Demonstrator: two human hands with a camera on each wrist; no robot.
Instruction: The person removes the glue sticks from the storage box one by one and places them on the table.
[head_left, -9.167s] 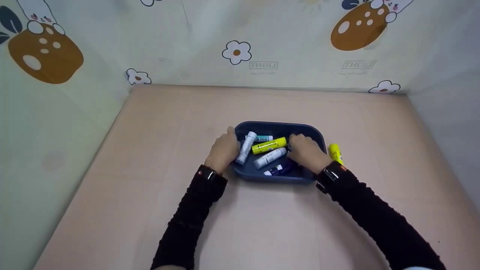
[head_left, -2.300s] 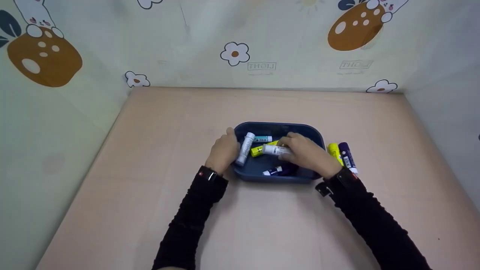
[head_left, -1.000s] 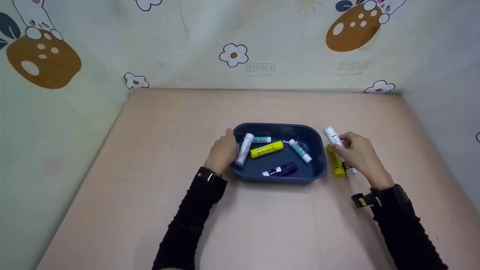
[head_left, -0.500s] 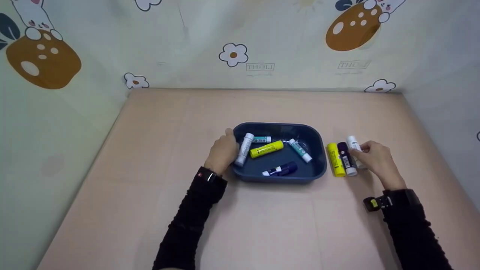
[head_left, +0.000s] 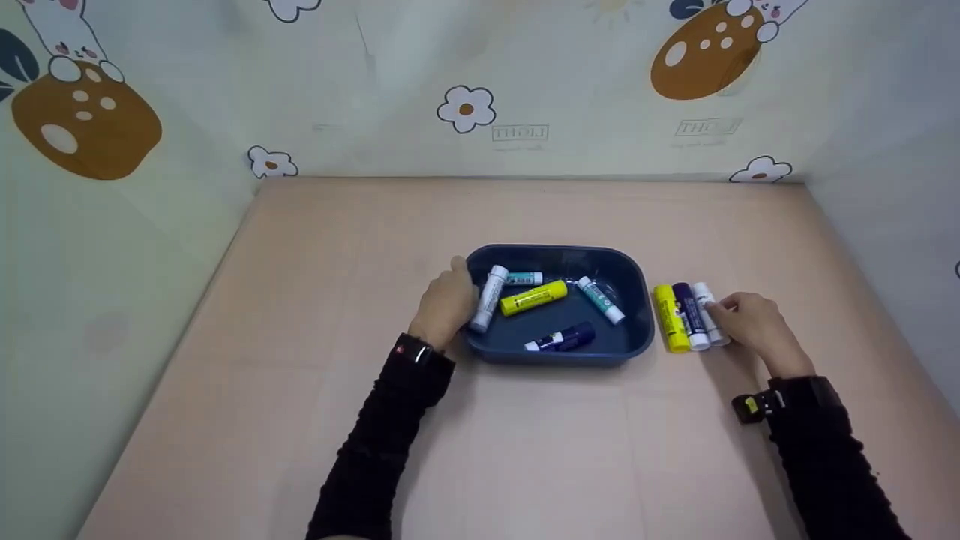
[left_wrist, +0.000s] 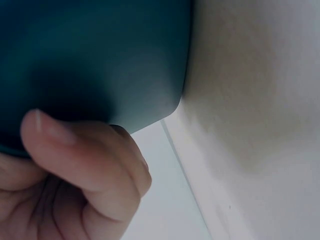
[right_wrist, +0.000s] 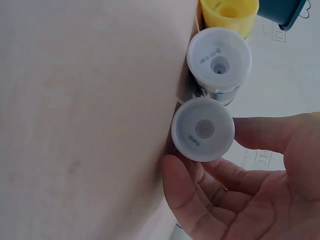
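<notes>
My left hand (head_left: 444, 304) grips the left rim of a dark blue plastic bin (head_left: 555, 358); in the left wrist view its fingers curl over the rim. Right of the bin, my right hand (head_left: 759, 326) pinches a white glue stick (head_left: 703, 294) lying on the table. Thumb and fingers stand on either side of its round white end (right_wrist: 203, 129) in the right wrist view. Beside it lie a dark purple glue stick (head_left: 690, 316) and a yellow glue stick (head_left: 670, 319), side by side in a row.
Inside the bin lie a white glue stick (head_left: 489, 298), a yellow one (head_left: 534, 298), a dark blue one (head_left: 562, 337) and two small teal-and-white sticks (head_left: 600, 301). A patterned wall covering (head_left: 360, 105) borders the table (head_left: 360, 247) at the back and sides.
My right hand has taken the white glue stick from the bin and laid it right of the purple one, which joined the yellow stick earlier. My left hand stays on the rim.
</notes>
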